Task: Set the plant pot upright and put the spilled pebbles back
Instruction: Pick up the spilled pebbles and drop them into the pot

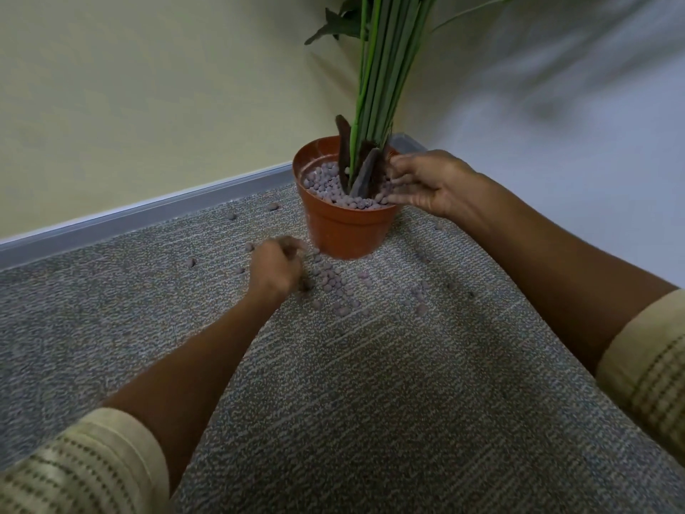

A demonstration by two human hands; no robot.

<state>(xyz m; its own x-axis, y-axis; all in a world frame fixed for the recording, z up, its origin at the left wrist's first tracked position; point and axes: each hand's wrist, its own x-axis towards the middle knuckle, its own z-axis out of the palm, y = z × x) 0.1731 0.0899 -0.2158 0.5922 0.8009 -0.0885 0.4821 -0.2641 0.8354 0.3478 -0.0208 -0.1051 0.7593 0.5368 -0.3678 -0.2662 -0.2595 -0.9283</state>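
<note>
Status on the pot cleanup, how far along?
Done: plant pot stands upright, mostly refilled. In hand: right hand over the rim, apparently dropping pebbles in; left hand gathering from the carpet. Left: spilled pebbles by the base, plus strays toward the wall.

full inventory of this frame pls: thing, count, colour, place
plant pot: one, terracotta orange, upright on the carpet near the wall corner
plant stems: a bunch, green, rising from the pot
pebbles in pot: many, grey-purple, filling the pot
spilled pebbles: dozens, grey-purple, scattered on the carpet in front of and beside the pot
carpet: one, grey speckled, floor
baseboard: one, grey, along the cream wall
sleeves: two, beige striped, lower corners
left hand: curled over the spilled pebbles
right hand: at the pot's right rim
</note>
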